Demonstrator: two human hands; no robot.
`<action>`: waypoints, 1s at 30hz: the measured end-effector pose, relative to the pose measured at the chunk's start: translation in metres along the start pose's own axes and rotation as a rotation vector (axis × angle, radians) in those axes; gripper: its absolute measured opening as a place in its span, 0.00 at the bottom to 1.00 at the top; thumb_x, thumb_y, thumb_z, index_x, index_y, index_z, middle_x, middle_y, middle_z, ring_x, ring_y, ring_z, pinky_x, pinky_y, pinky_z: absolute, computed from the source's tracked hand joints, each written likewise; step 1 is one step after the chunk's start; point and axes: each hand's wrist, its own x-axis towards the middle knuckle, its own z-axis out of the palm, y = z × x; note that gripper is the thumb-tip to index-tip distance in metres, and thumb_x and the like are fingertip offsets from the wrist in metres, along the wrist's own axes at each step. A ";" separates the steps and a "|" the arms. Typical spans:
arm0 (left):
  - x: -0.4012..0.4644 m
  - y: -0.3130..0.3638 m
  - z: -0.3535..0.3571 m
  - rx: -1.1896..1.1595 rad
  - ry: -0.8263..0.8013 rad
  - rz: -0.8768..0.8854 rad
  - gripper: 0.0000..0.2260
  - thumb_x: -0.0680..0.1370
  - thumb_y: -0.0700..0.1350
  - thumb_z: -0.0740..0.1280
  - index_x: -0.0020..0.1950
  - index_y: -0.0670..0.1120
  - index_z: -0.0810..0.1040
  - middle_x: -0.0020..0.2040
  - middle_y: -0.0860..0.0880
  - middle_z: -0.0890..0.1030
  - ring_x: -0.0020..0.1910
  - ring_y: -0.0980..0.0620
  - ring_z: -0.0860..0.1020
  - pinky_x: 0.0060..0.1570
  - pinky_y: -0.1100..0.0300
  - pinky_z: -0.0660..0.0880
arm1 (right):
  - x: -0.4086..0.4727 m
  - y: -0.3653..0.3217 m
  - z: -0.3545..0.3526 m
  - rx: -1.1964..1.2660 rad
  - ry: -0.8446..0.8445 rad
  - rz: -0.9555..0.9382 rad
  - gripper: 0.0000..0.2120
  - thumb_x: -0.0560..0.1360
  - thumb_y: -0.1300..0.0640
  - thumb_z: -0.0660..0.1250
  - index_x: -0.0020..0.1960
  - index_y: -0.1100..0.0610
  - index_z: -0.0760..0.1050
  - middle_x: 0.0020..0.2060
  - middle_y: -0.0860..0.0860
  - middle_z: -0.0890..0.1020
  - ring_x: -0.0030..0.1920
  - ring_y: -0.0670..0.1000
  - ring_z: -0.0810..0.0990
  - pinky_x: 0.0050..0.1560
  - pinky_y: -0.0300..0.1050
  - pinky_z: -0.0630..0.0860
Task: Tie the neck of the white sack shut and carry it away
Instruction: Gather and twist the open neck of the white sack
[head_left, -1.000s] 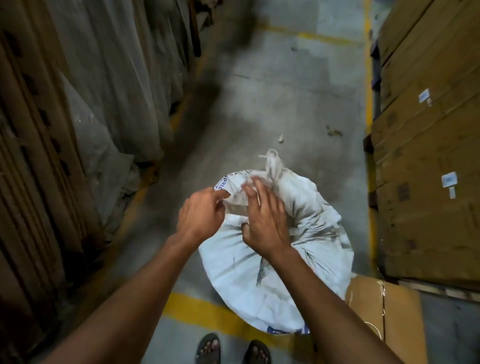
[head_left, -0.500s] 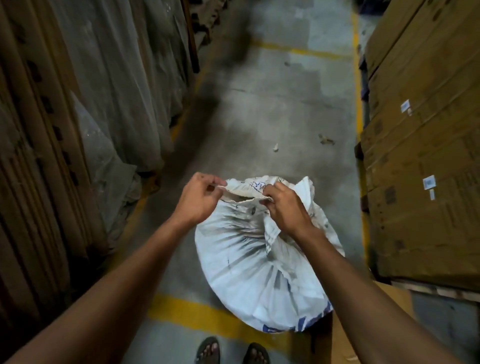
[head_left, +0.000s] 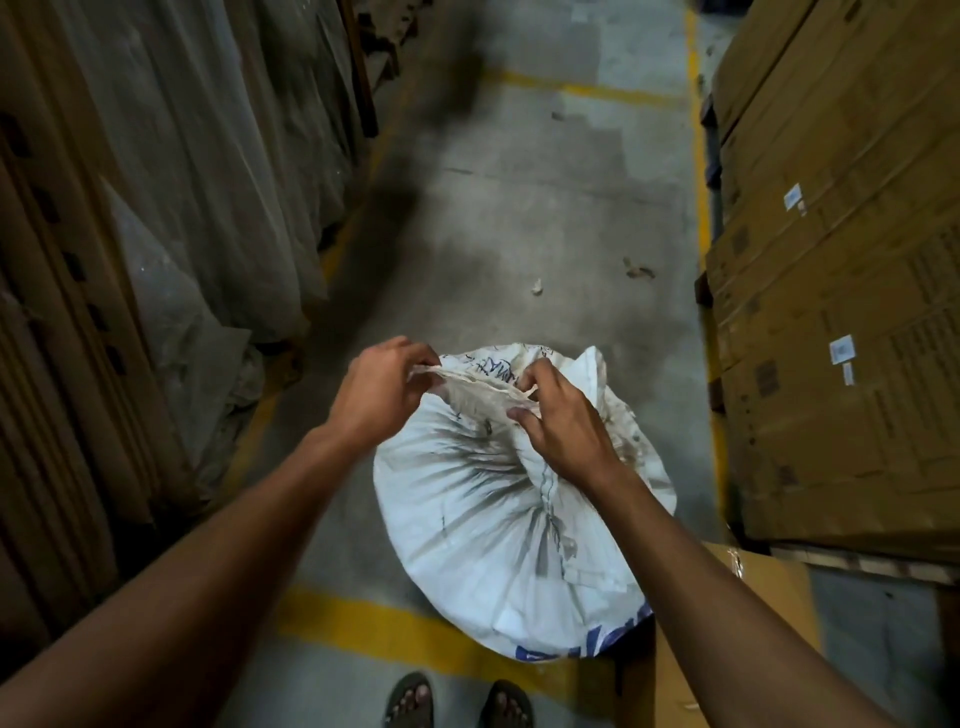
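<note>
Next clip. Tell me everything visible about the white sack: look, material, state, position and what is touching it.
The white sack looks like woven plastic, full and rounded, creased and smudged with dark marks, with blue print near its bottom edge and handwriting near the top. It sits on the concrete floor, over a yellow line, beside a cardboard box. Its neck is not tied: the left hand and right hand each pinch the flattened top edge, stretched between them.

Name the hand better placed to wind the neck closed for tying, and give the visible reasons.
The right hand, probably. It pinches the rim of the white sack directly above the gathered folds, so it can twist there. The left hand holds the stretched rim end out to the side, suited to anchoring.
</note>
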 end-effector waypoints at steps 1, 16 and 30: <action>0.005 0.000 -0.002 0.003 0.004 0.007 0.07 0.79 0.48 0.78 0.56 0.52 0.86 0.47 0.53 0.80 0.46 0.47 0.82 0.45 0.52 0.78 | -0.002 0.000 0.000 -0.008 0.010 -0.016 0.16 0.78 0.54 0.73 0.56 0.50 0.66 0.53 0.46 0.77 0.47 0.57 0.79 0.44 0.55 0.78; 0.050 -0.005 -0.019 0.060 0.052 0.016 0.09 0.79 0.42 0.76 0.59 0.51 0.87 0.49 0.49 0.80 0.48 0.43 0.82 0.46 0.52 0.79 | -0.007 0.026 0.005 -0.164 0.087 -0.158 0.05 0.79 0.56 0.74 0.49 0.59 0.84 0.65 0.52 0.84 0.56 0.56 0.85 0.55 0.54 0.82; 0.046 -0.012 -0.020 0.094 0.029 -0.019 0.08 0.79 0.42 0.77 0.57 0.48 0.88 0.48 0.50 0.78 0.47 0.43 0.82 0.45 0.54 0.76 | 0.016 0.028 -0.016 -0.060 0.070 -0.055 0.09 0.82 0.53 0.71 0.49 0.59 0.83 0.45 0.51 0.83 0.45 0.51 0.79 0.49 0.49 0.77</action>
